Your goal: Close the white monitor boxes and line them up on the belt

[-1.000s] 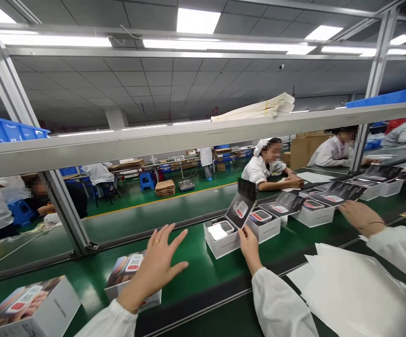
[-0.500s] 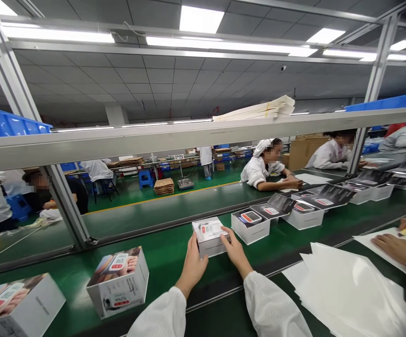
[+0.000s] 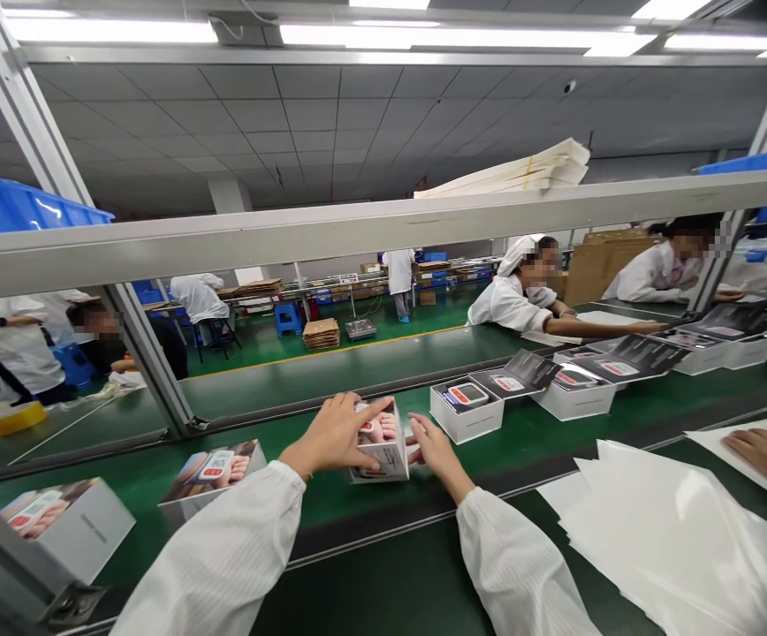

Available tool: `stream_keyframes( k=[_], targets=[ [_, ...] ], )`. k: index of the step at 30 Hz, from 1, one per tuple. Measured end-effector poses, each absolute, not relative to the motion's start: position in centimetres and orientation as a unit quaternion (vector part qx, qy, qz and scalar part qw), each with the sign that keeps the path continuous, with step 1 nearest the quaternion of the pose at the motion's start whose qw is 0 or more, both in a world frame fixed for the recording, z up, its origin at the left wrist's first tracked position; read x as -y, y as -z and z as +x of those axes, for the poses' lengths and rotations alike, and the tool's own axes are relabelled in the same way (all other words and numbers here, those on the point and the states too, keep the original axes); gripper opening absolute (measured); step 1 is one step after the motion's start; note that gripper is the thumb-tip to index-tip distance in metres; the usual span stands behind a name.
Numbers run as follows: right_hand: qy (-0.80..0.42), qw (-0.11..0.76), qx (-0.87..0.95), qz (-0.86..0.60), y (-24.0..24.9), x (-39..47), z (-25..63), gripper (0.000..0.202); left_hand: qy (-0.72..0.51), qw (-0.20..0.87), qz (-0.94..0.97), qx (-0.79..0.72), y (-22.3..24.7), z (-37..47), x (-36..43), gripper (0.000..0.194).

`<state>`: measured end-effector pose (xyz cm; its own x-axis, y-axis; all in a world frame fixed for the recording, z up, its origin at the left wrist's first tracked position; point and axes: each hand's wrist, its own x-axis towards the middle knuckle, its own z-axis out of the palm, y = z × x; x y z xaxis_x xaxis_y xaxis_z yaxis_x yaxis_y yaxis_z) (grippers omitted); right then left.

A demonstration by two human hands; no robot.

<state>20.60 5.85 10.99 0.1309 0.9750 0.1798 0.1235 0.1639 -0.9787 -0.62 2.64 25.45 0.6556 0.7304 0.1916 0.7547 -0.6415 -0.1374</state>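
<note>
A small printed carton box [image 3: 383, 459] is on the green conveyor belt in front of me. Its lid is closed, with a picture of fingers and a red-and-white device. My left hand [image 3: 340, 433] grips it from the upper left, thumb on the near face and fingers over the top. Beside its right edge, my right hand [image 3: 437, 452] has its fingers apart; light contact at the edge cannot be ruled out. Just right stands an open box [image 3: 467, 422] with a white, grey-screened device inside. Two closed cartons, one nearer [image 3: 215, 477] and one farther left [image 3: 72, 526], sit on the belt.
More open boxes [image 3: 573, 393] line the belt to the right. White sheets [image 3: 668, 530] lie at front right, near a co-worker's hand [image 3: 764, 455]. A metal shelf beam [image 3: 383, 225] crosses ahead, and a post [image 3: 151, 362] rises at left. A co-worker [image 3: 512, 296] leans across the far side.
The held box has turned to show a different printed face. My left hand has shifted from its left side to over its top; my right hand's fingers have come off the top. The view tilted down.
</note>
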Motion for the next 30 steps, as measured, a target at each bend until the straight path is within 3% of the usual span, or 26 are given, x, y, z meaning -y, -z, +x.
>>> stream_keyframes(
  k=[5, 7, 9, 15, 20, 27, 30],
  targets=[
    [-0.071, 0.608, 0.412, -0.675, -11.7, -6.3, 25.5, 0.048, -0.021, 0.074, -0.871, 0.484, -25.1, -5.0, -1.5, 0.099],
    [-0.005, 0.628, 0.336, -0.702, -11.2, -7.1, 28.3, 0.049, -0.038, 0.058, -0.865, 0.497, -24.9, -6.3, -1.2, 0.098],
    [-0.018, 0.628, 0.282, -0.725, -10.5, -8.2, 30.7, 0.054, -0.037, 0.053, -0.862, 0.502, -24.7, -7.2, -1.0, 0.097],
    [-0.281, 0.632, 0.320, -0.648, -9.3, -12.0, 32.9, 0.060, -0.020, 0.047, -0.857, 0.513, -24.6, -8.2, -0.4, 0.096],
    [-0.280, 0.645, 0.356, -0.616, -9.2, -11.5, 31.6, 0.055, 0.052, 0.064, -0.876, 0.476, -24.9, -5.9, 1.6, 0.094],
    [-0.274, 0.591, 0.543, -0.530, -8.6, -7.2, 30.3, 0.061, 0.227, 0.080, -0.881, 0.407, -22.8, 1.4, 0.9, 0.069],
    [-0.278, 0.569, 0.577, -0.516, -8.3, -6.4, 29.2, 0.054, 0.234, 0.001, -0.875, 0.424, -20.0, 4.9, -2.0, 0.077]
  ],
)
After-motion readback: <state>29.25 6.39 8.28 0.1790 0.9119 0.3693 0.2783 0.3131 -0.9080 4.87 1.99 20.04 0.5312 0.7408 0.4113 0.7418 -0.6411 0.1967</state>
